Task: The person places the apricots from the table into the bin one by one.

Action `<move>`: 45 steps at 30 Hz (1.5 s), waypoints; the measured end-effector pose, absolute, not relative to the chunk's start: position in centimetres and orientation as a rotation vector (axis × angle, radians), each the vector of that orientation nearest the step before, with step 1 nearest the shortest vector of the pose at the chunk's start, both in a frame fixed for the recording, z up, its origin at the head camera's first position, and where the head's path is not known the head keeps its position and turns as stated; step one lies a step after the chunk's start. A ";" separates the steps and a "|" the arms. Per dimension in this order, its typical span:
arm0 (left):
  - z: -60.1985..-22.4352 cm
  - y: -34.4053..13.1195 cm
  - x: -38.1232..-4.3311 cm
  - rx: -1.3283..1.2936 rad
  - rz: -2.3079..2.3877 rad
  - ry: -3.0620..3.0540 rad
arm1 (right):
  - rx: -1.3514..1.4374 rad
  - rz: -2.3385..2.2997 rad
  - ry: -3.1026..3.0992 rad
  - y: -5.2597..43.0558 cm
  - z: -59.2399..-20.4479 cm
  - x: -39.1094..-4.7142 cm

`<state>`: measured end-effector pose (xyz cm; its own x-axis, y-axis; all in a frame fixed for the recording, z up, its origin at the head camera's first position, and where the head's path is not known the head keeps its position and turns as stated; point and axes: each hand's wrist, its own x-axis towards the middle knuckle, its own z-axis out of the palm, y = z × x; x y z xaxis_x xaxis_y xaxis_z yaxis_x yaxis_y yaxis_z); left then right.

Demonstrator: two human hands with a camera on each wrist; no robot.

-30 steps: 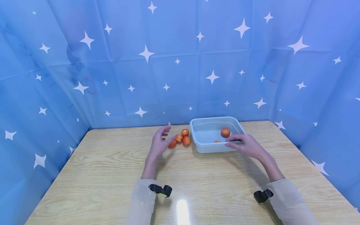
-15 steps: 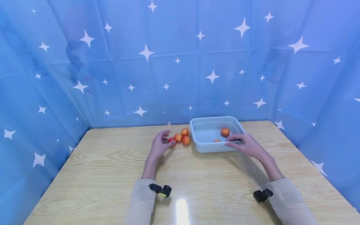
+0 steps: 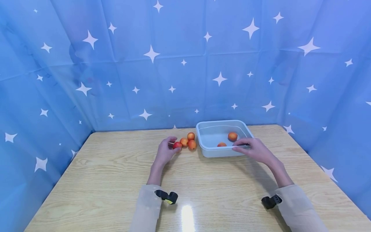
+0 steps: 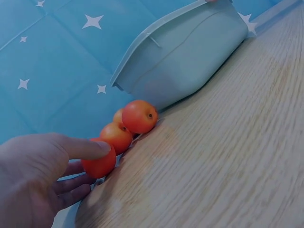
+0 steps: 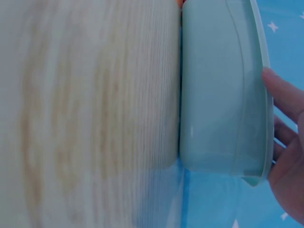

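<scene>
My left hand (image 3: 165, 150) is around a small red apple (image 3: 177, 145) on the table, thumb on one side and fingers on the other. In the left wrist view the thumb lies across this apple (image 4: 100, 164), and the fingers are partly hidden behind it. Several more orange-red apples (image 3: 192, 144) sit bunched just right of it, beside a light blue plastic tub (image 3: 224, 152). My right hand (image 3: 255, 149) pinches the tub's near right rim; in the right wrist view the thumb presses the outside of the tub wall (image 5: 218, 95). Inside the tub lie two apples (image 3: 232, 136), one partly hidden by the near wall.
The wooden table (image 3: 116, 174) ends at the back against a blue curtain (image 3: 174, 80) with white stars. A black wrist camera (image 3: 166, 196) is on the left sleeve and another black camera (image 3: 271, 202) on the right.
My left hand has come down slightly, and its thumb and fingers have closed in on the red apple. The nearer apple in the tub has shifted slightly left. The right hand stays on the rim.
</scene>
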<state>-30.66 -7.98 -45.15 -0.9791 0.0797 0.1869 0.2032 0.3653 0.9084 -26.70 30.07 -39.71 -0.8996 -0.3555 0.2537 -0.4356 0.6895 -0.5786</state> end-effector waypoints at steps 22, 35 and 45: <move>-44.7 -8.9 -30.7 -0.186 -1.714 -2.434 | 0.669 0.993 -2.777 29.9 -39.3 -26.8; -43.5 -8.9 -30.4 -0.169 -1.771 -2.377 | 0.661 1.008 -2.773 29.9 -39.5 -26.6; -42.3 -8.3 -30.3 -0.217 -1.798 -2.304 | 0.646 1.009 -2.782 29.8 -39.4 -26.5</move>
<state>-30.33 -8.32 -42.34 -0.9670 -0.0132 0.2544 0.2436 0.2450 0.9384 -26.46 29.83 -39.36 -0.9029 -0.3533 0.2450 -0.4282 0.6879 -0.5861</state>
